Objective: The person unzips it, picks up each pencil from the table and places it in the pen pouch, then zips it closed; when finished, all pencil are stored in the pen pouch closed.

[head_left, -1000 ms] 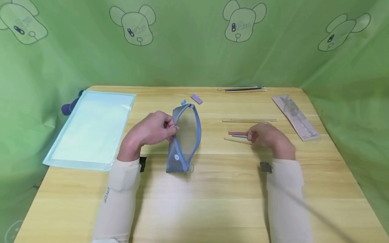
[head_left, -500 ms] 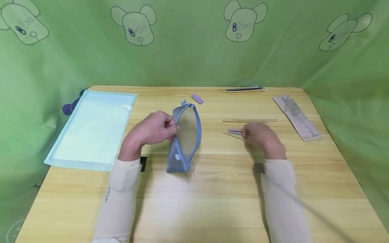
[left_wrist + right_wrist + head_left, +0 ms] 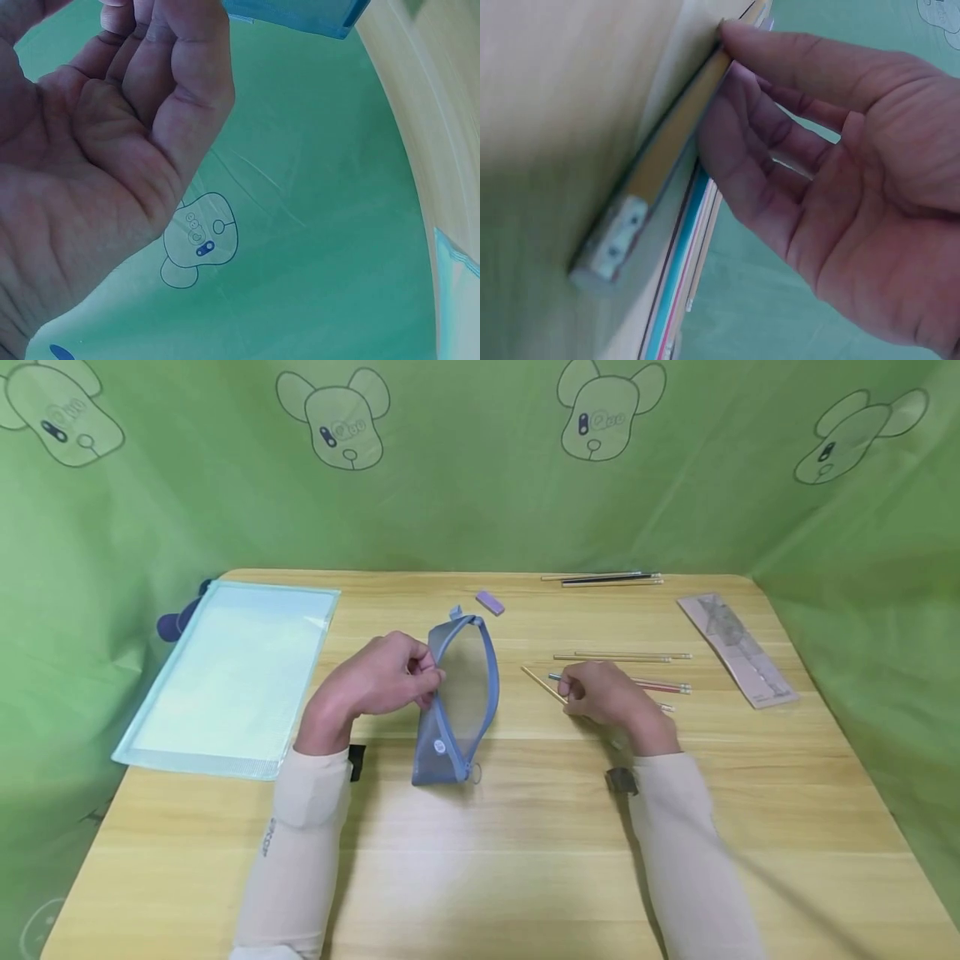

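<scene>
My left hand [image 3: 378,681] pinches the left edge of a blue-grey zip pencil pouch [image 3: 438,760], whose mouth gapes wide. In the left wrist view a blue corner of the pouch [image 3: 307,13] shows past the curled fingers of that hand [image 3: 112,135]. To the right of the pouch, my right hand [image 3: 611,700] holds a yellow pencil [image 3: 542,682] between thumb and fingers, slanting low over the table. Its eraser end points back toward the wrist in the right wrist view, where the pencil [image 3: 671,131] is seen close up. A teal pencil [image 3: 553,677] and red pencils [image 3: 660,687] lie beneath the hand.
Two plain pencils [image 3: 611,657] lie just beyond the right hand, and several more pencils [image 3: 611,580] at the far edge. A purple eraser [image 3: 491,602] sits behind the pouch. A pale blue document bag [image 3: 225,681] lies left; a flat packaged item [image 3: 738,652] lies right.
My right hand has moved left over the pencils, and the yellow pencil has swung to a slant with it. The red pencils' eraser ends are now uncovered. My left hand stays on the pouch.
</scene>
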